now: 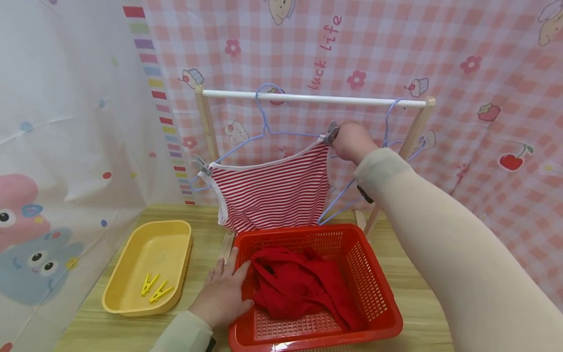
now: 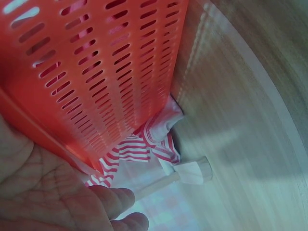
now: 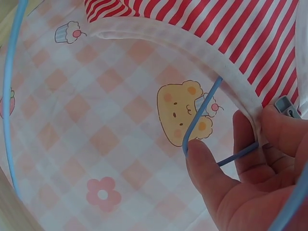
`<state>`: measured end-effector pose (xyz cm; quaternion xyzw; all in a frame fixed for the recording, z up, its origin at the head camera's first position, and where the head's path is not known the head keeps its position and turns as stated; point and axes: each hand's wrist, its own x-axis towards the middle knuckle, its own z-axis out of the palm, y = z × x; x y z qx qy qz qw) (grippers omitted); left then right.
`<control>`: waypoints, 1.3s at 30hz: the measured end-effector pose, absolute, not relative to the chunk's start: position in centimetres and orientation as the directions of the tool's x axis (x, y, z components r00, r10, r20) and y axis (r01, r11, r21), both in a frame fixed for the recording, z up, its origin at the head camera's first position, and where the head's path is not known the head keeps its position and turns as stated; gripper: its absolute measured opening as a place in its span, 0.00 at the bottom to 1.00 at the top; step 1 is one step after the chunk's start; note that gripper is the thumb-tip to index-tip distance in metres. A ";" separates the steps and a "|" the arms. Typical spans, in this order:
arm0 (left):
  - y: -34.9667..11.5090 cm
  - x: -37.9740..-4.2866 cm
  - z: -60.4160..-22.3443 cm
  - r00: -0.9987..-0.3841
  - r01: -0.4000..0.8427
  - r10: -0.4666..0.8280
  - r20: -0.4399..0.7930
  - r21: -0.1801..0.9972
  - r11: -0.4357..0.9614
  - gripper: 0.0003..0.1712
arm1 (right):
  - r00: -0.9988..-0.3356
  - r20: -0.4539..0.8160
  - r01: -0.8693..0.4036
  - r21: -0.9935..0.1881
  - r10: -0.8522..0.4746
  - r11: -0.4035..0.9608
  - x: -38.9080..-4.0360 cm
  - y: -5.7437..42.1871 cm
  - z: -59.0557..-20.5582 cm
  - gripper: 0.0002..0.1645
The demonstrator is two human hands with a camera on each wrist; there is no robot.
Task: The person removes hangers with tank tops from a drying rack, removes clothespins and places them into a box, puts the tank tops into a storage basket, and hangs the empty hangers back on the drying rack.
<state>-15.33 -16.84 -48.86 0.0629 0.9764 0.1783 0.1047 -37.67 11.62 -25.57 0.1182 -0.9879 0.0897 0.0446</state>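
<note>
A red-and-white striped tank top (image 1: pixel 272 188) hangs on a blue wire hanger (image 1: pixel 266 110), hooked over a white rail. A grey clothespin (image 1: pixel 202 165) sits at its left shoulder, another grey clothespin (image 1: pixel 331 133) at its right shoulder. Beside that second clip, my right hand (image 1: pixel 354 142) pinches the white trim of the top; in the right wrist view one finger touches the hanger's bent end (image 3: pixel 186 139). My left hand (image 1: pixel 224 293), fingers spread, rests against the left rim of a red basket (image 1: pixel 382 293). Inside the basket lies crumpled red cloth (image 1: pixel 294 288).
A second blue hanger (image 1: pixel 387 124) hangs at the right of the rail (image 1: pixel 316 98), near a wooden post (image 1: pixel 418 127). On the left stands a yellow tray (image 1: pixel 154 239) holding two yellow clothespins (image 1: pixel 159 292). Behind the rack hangs a pink checked cloth (image 1: pixel 396 44).
</note>
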 end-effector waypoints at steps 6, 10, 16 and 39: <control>-16.8 -15.3 -48.7 -0.970 0.085 0.161 -0.181 0.369 0.926 0.51 | -0.976 0.096 -0.216 -0.259 -0.197 0.942 -37.4 11.5 -25.4 0.18; -16.8 -15.3 -48.7 -0.971 0.087 0.161 -0.175 0.366 0.926 0.52 | -0.973 0.111 -0.225 -0.257 -0.203 0.940 -37.2 11.5 -25.1 0.18; -16.9 -15.2 -48.6 -0.972 0.095 0.165 -0.164 0.366 0.926 0.52 | -0.976 0.119 -0.208 -0.290 -0.181 0.934 -36.7 11.3 -24.7 0.18; -17.0 -15.0 -48.3 -0.971 0.100 0.176 -0.164 0.393 0.914 0.53 | -0.968 0.120 -0.250 -0.421 -0.220 0.872 -34.1 9.9 -24.0 0.13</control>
